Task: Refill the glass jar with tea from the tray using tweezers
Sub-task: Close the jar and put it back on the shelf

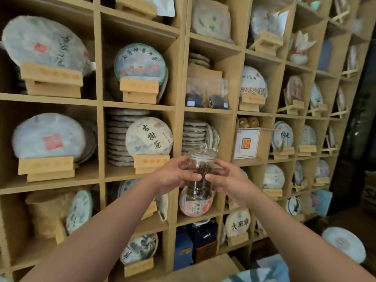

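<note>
A clear glass jar (200, 169) with a glass knob lid on top holds dark loose tea leaves up to most of its height. I hold it upright at chest height in front of a wooden shelf wall. My left hand (175, 175) grips its left side and my right hand (225, 179) grips its right side, thumbs nearly meeting across the front. No tray and no tweezers are in view.
The wooden shelving (179, 108) fills the view, its cubbies holding wrapped round tea cakes on small wooden stands, stacked cakes, bags and boxes. A white box with a red seal (246, 143) stands just right of the jar. Dark blue boxes (193, 245) sit low down.
</note>
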